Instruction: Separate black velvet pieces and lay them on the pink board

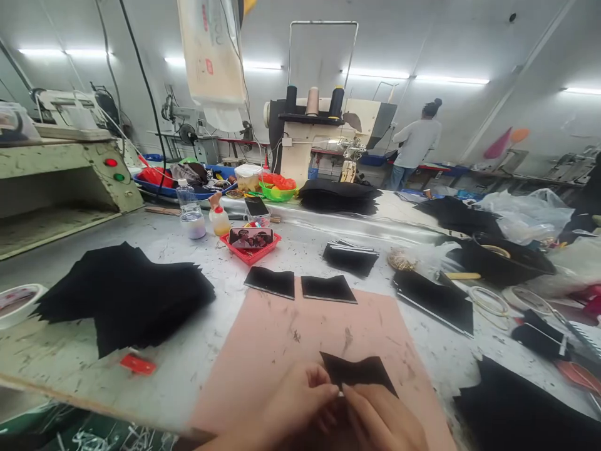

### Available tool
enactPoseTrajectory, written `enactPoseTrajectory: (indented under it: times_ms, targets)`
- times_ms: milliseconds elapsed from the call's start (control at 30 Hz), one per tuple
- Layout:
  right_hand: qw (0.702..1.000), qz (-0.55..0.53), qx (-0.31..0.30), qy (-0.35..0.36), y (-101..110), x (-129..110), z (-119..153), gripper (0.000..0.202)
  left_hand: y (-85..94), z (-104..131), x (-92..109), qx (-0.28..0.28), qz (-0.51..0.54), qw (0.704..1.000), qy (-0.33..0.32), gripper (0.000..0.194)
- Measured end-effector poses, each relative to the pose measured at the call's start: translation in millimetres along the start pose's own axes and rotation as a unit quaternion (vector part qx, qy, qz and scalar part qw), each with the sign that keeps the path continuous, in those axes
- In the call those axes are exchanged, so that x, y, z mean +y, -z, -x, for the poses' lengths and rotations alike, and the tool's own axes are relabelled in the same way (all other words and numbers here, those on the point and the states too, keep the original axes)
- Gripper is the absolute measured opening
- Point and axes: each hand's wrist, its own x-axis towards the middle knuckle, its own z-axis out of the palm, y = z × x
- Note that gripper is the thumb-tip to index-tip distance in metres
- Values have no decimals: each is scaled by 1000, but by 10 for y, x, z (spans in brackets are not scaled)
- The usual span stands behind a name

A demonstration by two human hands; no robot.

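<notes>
A small black fabric piece [364,371] with a curved top edge lies on the pink mat [323,332], close to me. Both my hands meet at its near edge. My left hand [305,398] is closed, thumb and fingers pinching at that edge. Facing it, my right hand [382,413] is closed too, its fingertips pressed together on the piece. A tiny pale bit shows between the fingertips, too small to name. Beyond the hands, two similar pieces, a left one [271,282] and a right one [328,288], lie side by side across the mat's far edge.
A stack of black cut fabric [126,288] lies left, another [521,401] lower right. Small black pieces [352,257] are piled behind the mat. A red basket [251,252] props up a phone [251,238]. A sewing machine [300,150] and a person [417,147] are farther back.
</notes>
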Motion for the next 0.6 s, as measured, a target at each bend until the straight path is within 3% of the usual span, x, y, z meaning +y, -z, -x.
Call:
enactPoseTrajectory:
  times_ms: [267,467,600]
  targets:
    - [998,-52,-42,-8,161,-163,-253,17,77,100,-19,0,-40,999,-11,21]
    - [997,-39,-48,-42,113,-176,-189,26,76,42,-44,2,-92,996,8,13]
    - [989,-29,-130,-66,157,-163,-219,28,73,15,-74,7,-128,992,11,11]
